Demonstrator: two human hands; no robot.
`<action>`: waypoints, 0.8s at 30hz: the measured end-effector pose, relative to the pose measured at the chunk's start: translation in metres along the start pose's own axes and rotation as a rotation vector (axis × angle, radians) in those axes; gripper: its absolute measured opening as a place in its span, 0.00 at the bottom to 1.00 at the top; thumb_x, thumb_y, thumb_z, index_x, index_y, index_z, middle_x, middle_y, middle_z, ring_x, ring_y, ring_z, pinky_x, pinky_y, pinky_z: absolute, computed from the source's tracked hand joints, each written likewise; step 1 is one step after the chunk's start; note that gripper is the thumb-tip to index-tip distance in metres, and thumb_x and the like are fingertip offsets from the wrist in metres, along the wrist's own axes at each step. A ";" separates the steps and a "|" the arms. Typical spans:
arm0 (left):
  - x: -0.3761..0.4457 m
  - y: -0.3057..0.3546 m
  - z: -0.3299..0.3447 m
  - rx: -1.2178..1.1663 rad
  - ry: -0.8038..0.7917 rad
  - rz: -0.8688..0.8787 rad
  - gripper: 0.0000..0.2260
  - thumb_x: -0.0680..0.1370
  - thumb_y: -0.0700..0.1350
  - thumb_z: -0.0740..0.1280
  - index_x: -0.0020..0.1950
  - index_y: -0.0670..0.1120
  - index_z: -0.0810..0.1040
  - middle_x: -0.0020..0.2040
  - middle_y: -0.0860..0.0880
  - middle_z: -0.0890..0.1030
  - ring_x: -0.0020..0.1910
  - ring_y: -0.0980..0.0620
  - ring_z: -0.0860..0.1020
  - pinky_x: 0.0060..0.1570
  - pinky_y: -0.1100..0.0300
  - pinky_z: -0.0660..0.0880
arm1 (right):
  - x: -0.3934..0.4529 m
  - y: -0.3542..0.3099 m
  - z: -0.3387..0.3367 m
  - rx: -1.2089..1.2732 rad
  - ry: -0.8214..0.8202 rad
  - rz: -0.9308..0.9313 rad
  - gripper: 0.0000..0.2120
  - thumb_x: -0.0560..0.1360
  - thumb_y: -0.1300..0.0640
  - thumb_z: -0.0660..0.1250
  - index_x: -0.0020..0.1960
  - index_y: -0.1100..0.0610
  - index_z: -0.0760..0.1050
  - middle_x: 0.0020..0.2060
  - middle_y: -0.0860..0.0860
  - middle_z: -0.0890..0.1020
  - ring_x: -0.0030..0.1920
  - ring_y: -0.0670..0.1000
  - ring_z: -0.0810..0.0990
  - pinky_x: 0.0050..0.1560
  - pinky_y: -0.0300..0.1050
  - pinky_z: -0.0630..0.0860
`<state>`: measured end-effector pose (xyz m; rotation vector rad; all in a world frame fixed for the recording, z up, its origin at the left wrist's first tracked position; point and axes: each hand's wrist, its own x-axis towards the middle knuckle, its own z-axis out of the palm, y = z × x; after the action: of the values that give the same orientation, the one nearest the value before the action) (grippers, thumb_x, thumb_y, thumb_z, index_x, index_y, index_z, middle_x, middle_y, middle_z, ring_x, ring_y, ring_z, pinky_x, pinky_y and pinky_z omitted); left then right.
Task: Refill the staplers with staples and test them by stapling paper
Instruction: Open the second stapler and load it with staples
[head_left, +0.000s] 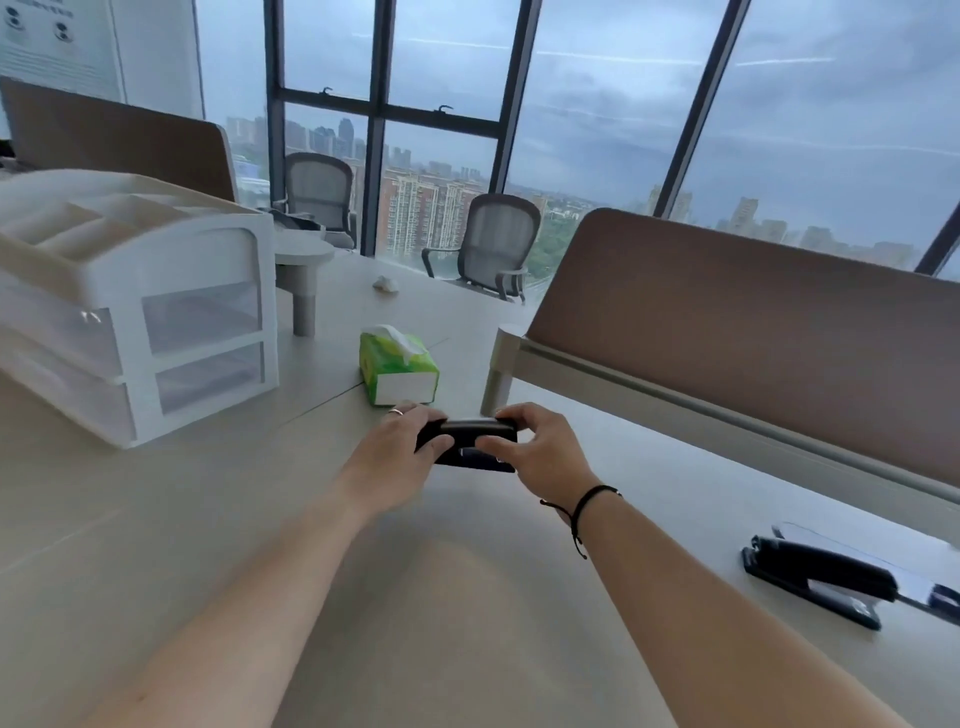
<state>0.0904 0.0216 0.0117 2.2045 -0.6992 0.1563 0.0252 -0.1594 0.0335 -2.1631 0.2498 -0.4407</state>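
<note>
I'm holding a black stapler (475, 441) in both hands, dead centre of the desk (208, 519), arms stretched out toward 12 o'clock. My left hand (402, 441) is gripping its left end, fingers curled over the top, thumb tucked against the near side. My right hand (540, 449) is gripping the right end, fingers wrapped over the top, thumb pressing on the near face. Can't tell if the stapler is touching the desk or lifted. A second black stapler (826, 579) is lying at 4 o'clock, well apart, top arm swung open. A green tissue box (399, 370) is sitting just beyond my hands at 12 o'clock. A white drawer organiser (130, 317) is standing at 10 o'clock.
</note>
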 end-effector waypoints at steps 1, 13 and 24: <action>-0.006 0.012 0.001 0.001 -0.016 0.031 0.14 0.81 0.48 0.64 0.66 0.49 0.75 0.59 0.53 0.73 0.58 0.49 0.75 0.54 0.60 0.67 | -0.012 -0.001 -0.012 -0.003 0.012 0.009 0.14 0.69 0.51 0.76 0.52 0.50 0.80 0.49 0.47 0.83 0.46 0.49 0.81 0.50 0.44 0.77; -0.135 0.171 0.043 -0.111 -0.217 0.374 0.09 0.80 0.47 0.66 0.60 0.49 0.77 0.50 0.56 0.74 0.52 0.55 0.73 0.49 0.66 0.66 | -0.224 0.005 -0.164 -0.071 0.209 0.112 0.09 0.68 0.50 0.78 0.46 0.48 0.80 0.36 0.45 0.82 0.32 0.46 0.76 0.33 0.36 0.71; -0.298 0.243 0.064 -0.218 -0.466 0.550 0.07 0.79 0.49 0.66 0.58 0.56 0.76 0.53 0.61 0.76 0.56 0.60 0.74 0.56 0.67 0.69 | -0.443 0.009 -0.216 -0.018 0.269 0.220 0.10 0.65 0.52 0.80 0.43 0.47 0.81 0.30 0.47 0.79 0.29 0.47 0.73 0.30 0.38 0.70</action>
<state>-0.2963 -0.0246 0.0317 1.8026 -1.4995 -0.1604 -0.4671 -0.1761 0.0456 -2.0616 0.6363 -0.6024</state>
